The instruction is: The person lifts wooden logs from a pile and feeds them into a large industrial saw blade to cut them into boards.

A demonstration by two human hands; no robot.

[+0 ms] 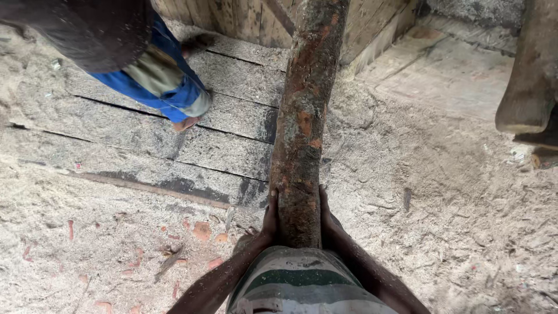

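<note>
A long rough log (302, 116) with dark bark and orange patches runs from my belly up to the top of the view. My left hand (271, 216) presses flat on its left side near the close end. On the opposite side, my right hand (323, 210) clasps the log, so both hands hold it between them. The log's end rests against my striped shirt (302, 282).
Another person in blue-striped cloth (157, 75) stands barefoot on dusty wooden planks (192, 139) at the upper left. Sawdust (453, 221) and bark chips cover the ground. A second log end (532, 75) hangs at the right edge. Wooden boarding (244, 17) stands behind.
</note>
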